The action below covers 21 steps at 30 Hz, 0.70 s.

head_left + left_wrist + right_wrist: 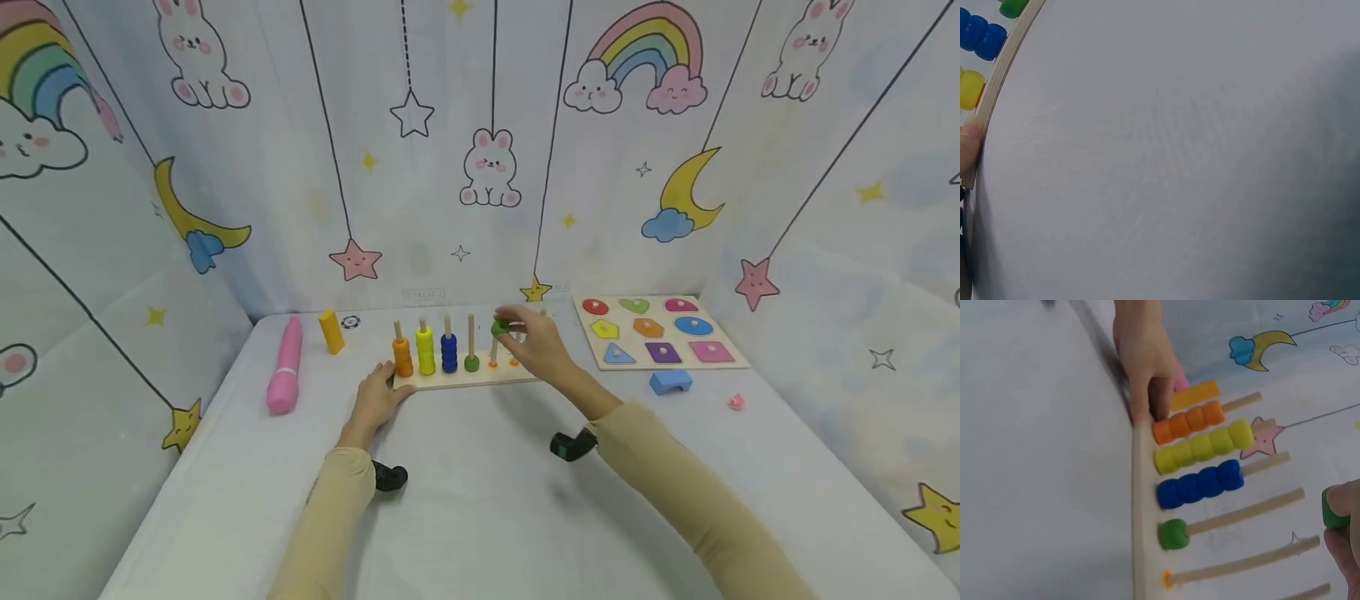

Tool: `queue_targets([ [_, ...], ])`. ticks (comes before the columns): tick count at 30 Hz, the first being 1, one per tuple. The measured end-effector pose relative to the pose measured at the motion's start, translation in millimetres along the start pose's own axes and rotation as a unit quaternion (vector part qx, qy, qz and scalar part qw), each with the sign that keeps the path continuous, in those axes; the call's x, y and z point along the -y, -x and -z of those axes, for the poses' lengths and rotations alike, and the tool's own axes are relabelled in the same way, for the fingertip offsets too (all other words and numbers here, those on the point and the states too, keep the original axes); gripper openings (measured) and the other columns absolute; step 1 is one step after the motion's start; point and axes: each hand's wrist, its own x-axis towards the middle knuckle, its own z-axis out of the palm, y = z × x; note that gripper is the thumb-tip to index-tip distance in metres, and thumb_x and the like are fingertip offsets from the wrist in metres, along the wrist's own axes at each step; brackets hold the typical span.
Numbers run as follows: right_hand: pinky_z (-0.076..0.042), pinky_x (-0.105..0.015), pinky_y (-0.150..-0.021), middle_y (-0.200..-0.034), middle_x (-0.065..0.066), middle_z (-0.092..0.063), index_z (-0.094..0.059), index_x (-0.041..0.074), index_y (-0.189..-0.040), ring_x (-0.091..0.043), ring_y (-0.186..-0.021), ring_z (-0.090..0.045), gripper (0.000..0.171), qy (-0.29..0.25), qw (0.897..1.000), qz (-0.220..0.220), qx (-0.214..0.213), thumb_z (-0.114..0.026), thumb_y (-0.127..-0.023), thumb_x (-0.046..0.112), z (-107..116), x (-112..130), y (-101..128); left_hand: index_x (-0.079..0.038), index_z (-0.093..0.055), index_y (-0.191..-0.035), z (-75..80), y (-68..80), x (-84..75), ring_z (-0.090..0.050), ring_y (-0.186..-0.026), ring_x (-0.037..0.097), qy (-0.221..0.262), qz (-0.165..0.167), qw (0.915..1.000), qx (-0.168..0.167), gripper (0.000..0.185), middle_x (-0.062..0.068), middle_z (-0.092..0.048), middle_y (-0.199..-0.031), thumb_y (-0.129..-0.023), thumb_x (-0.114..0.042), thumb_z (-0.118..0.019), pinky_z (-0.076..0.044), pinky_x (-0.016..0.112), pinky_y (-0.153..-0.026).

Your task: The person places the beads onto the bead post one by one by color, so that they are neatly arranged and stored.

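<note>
Smooth wooden peg board (480, 379) on a pale cloth-covered surface (480, 500), slim upright dowels stacked with rounded glossy beads: orange beads (402, 357), yellow beads (425, 350), blue beads (449, 352), one green bead (472, 362). Right hand (536, 342) pinching a second green bead (499, 327) at the top of a bare dowel. Left hand (378, 398) resting fingers relaxed against the board's left end. Nearby: pink cylinder (285, 365), yellow block (331, 332), shape puzzle (658, 331), blue arch (671, 382).
</note>
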Motion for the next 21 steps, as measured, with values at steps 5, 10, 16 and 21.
queue_targets([
  [5,-0.052,-0.019,-0.084,-0.106,-0.016,-0.064,-0.057,-0.004,-0.114,-0.022,-0.100,-0.063,0.034,-0.001,1.000,-0.009,0.005,-0.068,-0.083,-0.006,-18.2,1.0,-30.1,0.002,-0.030,-0.146,-0.8,0.9,-1.6,-0.018,-0.139,0.040,0.005,0.010,0.9999,0.007,0.070,0.024,-0.026,-0.149,-0.092,-0.029,-0.063,-0.014,0.052,-0.113],
  [10,-0.051,-0.018,-0.084,-0.107,-0.020,-0.064,-0.056,-0.007,-0.114,-0.024,-0.099,-0.063,0.032,0.009,0.999,-0.005,0.034,-0.066,-0.083,-0.007,-27.2,-3.5,-41.5,0.002,-0.031,-0.145,-0.4,1.4,-4.3,-0.018,-0.139,0.039,0.009,0.008,0.9999,0.007,0.070,0.023,-0.028,-0.149,-0.092,-0.029,-0.063,-0.015,0.052,-0.113],
  [16,-0.051,-0.020,-0.086,-0.110,-0.016,-0.064,-0.055,-0.003,-0.117,-0.022,-0.100,-0.064,0.033,0.050,0.996,-0.003,0.069,-0.065,-0.086,-0.004,-29.1,-5.9,-52.0,0.001,-0.031,-0.145,2.7,0.5,-4.2,-0.019,-0.138,0.041,0.008,0.008,0.9999,0.002,0.070,0.024,-0.027,-0.149,-0.092,-0.030,-0.063,-0.016,0.053,-0.113],
  [21,-0.048,-0.022,-0.092,-0.120,-0.016,-0.060,-0.052,-0.002,-0.125,-0.024,-0.109,-0.059,0.040,0.055,0.992,-0.030,0.111,-0.065,-0.087,0.001,-22.3,-0.9,-56.9,0.000,-0.032,-0.145,4.8,-0.5,-0.7,-0.019,-0.138,0.041,0.009,0.008,0.9999,-0.002,0.069,0.024,-0.028,-0.149,-0.092,-0.030,-0.063,-0.016,0.054,-0.113],
])
